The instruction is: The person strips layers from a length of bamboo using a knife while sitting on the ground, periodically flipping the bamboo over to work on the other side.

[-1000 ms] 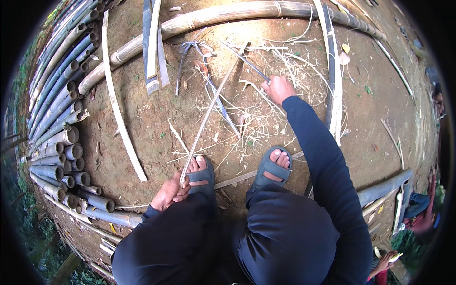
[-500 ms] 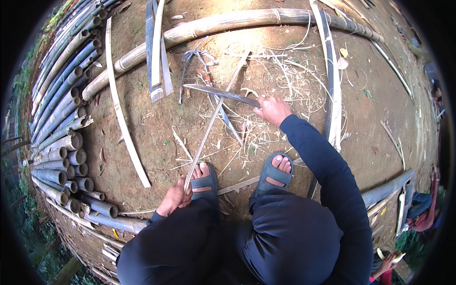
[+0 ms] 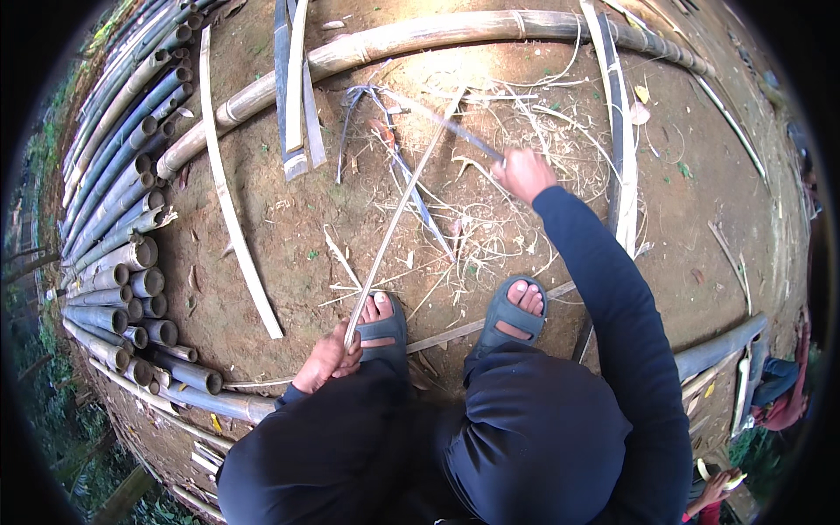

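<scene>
The left hand [image 3: 329, 360] grips a long, narrow, pale bamboo strip [image 3: 399, 213], nearly straight, slanting over the ground [image 3: 293, 249] beside the left sandal [image 3: 382, 330]; the right hand [image 3: 525, 175] grips a blurred knife [image 3: 473, 140].

From over here I see a snug dark-navy fabric long sleeve [image 3: 612, 271] right of centre, creased dark-navy cloth trousers [image 3: 535, 437] bottom middle, chunky grey-blue open-toe strappy sandals [image 3: 380, 330] lower centre, and both hands [image 3: 525, 173] bare.
</scene>
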`<state>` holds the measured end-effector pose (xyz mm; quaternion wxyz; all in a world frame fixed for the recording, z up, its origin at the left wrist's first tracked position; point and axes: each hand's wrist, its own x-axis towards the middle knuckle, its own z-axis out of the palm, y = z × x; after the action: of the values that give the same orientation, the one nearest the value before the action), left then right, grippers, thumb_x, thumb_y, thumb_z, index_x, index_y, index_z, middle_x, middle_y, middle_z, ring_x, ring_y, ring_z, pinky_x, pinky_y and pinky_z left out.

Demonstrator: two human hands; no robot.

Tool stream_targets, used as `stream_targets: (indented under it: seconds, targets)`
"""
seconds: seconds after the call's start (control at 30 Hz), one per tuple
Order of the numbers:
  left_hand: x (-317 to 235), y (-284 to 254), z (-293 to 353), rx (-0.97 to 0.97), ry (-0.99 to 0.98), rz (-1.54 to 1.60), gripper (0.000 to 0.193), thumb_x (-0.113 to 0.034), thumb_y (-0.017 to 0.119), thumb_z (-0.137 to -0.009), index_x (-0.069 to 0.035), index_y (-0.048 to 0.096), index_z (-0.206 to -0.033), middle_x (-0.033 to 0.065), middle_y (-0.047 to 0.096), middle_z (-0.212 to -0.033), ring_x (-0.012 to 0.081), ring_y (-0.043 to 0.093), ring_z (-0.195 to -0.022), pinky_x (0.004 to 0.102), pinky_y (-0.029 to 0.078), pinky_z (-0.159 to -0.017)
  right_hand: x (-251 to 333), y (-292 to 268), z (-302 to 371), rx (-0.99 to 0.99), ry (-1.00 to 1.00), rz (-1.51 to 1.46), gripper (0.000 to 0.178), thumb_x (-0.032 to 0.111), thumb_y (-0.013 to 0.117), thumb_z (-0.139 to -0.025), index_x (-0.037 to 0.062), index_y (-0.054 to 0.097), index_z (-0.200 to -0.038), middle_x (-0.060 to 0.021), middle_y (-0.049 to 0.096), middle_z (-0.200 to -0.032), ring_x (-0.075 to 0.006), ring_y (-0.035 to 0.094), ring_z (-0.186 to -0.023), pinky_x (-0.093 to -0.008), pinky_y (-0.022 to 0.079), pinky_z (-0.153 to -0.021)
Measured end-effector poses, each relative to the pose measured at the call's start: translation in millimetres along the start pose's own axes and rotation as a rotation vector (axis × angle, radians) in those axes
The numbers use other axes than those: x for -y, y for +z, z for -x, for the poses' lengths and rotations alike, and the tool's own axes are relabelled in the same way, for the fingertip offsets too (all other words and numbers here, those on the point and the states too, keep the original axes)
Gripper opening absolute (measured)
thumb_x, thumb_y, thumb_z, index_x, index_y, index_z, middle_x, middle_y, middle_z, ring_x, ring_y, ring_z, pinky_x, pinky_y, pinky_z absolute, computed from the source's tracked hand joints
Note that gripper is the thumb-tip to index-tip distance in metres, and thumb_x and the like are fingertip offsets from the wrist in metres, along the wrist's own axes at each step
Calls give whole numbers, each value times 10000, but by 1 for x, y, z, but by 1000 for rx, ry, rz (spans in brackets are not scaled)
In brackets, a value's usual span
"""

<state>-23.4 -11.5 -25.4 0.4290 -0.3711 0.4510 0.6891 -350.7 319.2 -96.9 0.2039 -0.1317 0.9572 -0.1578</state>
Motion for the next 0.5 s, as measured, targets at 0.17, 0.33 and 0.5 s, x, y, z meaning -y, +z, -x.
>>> stream_targets:
  seconds: [0.17,0.33,0.5]
  targets:
    - [-12,11,2,108,-89,217,517,-418,250,-1061,-86,387,-690,-9,320,-483,66,229,-333,196,212,-303,-20,1,-9,-133,147,-167,315,240,578,-909,-48,706,-902,-265,669,-719,-339,695,-639,-470,576,-673]
    - [-9,18,13,155,-75,366,574,-568,277,-1023,-86,483,-788,-1,385,-533,73,312,-403,208,276,-354,26,8,36,-6,-135,28,326,261,572,-920,-52,661,-898,-220,659,-675,-346,687,-623,-455,579,-642]
    - [-17,29,17,54,-63,148,666,-737,326,-925,-102,524,-890,-18,371,-574,53,264,-416,191,233,-359,46,26,89,130,-470,84,377,351,562,-952,-24,579,-983,-188,651,-663,-340,666,-592,-464,570,-614]
